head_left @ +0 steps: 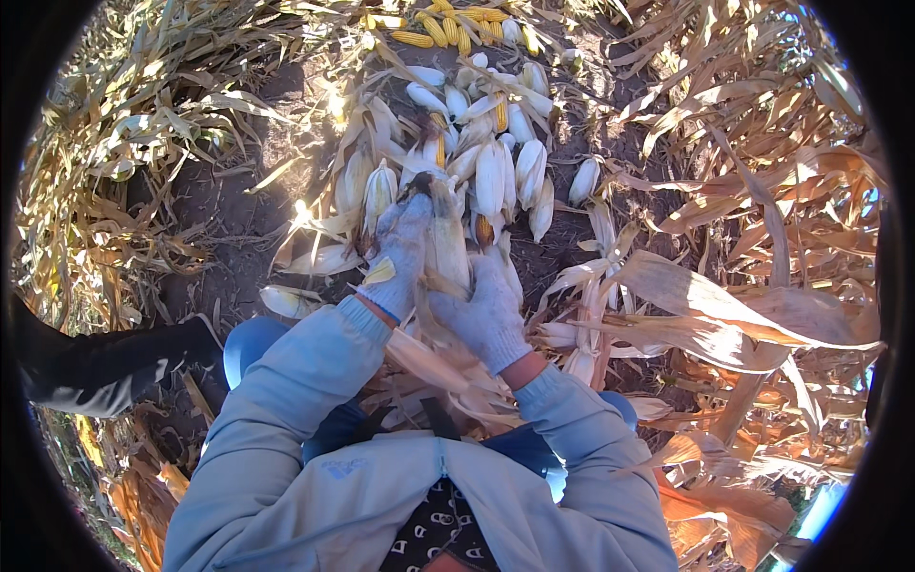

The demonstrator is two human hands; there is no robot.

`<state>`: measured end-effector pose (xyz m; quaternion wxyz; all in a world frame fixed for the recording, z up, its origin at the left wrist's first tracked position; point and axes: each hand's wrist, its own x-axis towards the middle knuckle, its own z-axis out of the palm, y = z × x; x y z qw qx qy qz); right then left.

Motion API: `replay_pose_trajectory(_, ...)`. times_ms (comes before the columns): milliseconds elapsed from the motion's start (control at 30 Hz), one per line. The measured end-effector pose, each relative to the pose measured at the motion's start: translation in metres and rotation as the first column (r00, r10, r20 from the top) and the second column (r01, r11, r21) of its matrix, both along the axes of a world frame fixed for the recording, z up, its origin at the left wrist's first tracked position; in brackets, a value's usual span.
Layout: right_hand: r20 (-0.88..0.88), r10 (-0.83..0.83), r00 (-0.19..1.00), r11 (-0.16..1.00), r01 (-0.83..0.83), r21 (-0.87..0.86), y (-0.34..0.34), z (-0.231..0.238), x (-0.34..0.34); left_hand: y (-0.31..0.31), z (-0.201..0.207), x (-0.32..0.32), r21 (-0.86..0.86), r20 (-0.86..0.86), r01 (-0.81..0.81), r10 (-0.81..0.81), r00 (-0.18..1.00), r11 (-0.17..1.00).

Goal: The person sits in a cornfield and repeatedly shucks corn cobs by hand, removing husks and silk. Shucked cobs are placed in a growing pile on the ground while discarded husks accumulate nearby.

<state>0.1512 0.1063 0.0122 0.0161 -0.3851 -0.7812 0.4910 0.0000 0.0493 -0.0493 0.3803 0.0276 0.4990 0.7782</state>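
Both of my hands wear whitish work gloves. Between them is an ear of corn (447, 238) in its pale dry husk, standing roughly lengthwise in front of me. My left hand (400, 246) is closed around its upper left side, near dark silk at the tip. Lower down, my right hand (488, 310) grips it close to the base, its thumb toward the husk. Loose husk leaves hang below. Just beyond my hands lies a heap of husked and unhusked ears (491, 176), some showing yellow kernels.
Bare yellow cobs (434, 30) lie together at the far end of the heap. Dry corn stalks and leaves (705, 305) spread on the right, with more stalks (124, 191) at left. A dark-clothed limb (124, 367) reaches in from the left over the soil.
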Motion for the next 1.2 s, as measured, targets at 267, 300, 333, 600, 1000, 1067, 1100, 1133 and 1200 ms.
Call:
replay_pose_trajectory(267, -0.164, -0.134, 0.977, 0.991, 0.128, -0.042, -0.009, -0.038, -0.002, 0.012, 0.021, -0.003, -0.081, 0.102, -0.106, 0.114, 0.988, 0.991)
replay_pose_trajectory(300, -0.219, -0.157, 0.963, 0.987, 0.148, -0.06, -0.01, -0.054, -0.002, 0.015, 0.023, -0.004, -0.121, 0.134, -0.122, 0.138, 0.981, 0.985)
replay_pose_trajectory(333, -0.273, -0.182, 0.945, 0.983, 0.166, -0.079, -0.011, -0.069, -0.001, 0.018, 0.026, -0.004, -0.161, 0.164, -0.136, 0.162, 0.973, 0.978)
replay_pose_trajectory(600, -0.383, -0.535, 0.753, 0.67, 0.102, -0.735, 0.0, -0.039, -0.01, 0.019, 0.01, -0.017, 0.164, 0.25, -0.301, 0.256, 0.934, 0.939)
replay_pose_trajectory(1000, -0.532, -0.535, 0.656, 0.719, 0.024, -0.694, 0.011, -0.049, -0.015, 0.011, 0.058, 0.013, 0.163, 0.28, -0.272, 0.22, 0.935, 0.949)
replay_pose_trajectory(1067, -0.506, -0.616, 0.603, 0.606, -0.048, -0.794, 0.021, -0.052, -0.018, 0.011, 0.069, 0.015, 0.157, 0.283, -0.263, 0.212, 0.935, 0.952)
replay_pose_trajectory(1100, -0.518, -0.611, 0.599, 0.608, -0.065, -0.791, 0.023, -0.053, -0.018, 0.011, 0.074, 0.016, 0.154, 0.285, -0.259, 0.208, 0.936, 0.954)
replay_pose_trajectory(1133, -0.53, -0.605, 0.594, 0.61, -0.083, -0.788, 0.024, -0.054, -0.018, 0.011, 0.078, 0.017, 0.174, 0.31, -0.27, 0.208, 0.928, 0.947)
replay_pose_trajectory(1200, -0.505, -0.634, 0.586, 0.549, -0.119, -0.827, 0.027, -0.057, -0.02, 0.009, 0.085, 0.019, 0.211, 0.357, -0.295, 0.207, 0.911, 0.932)
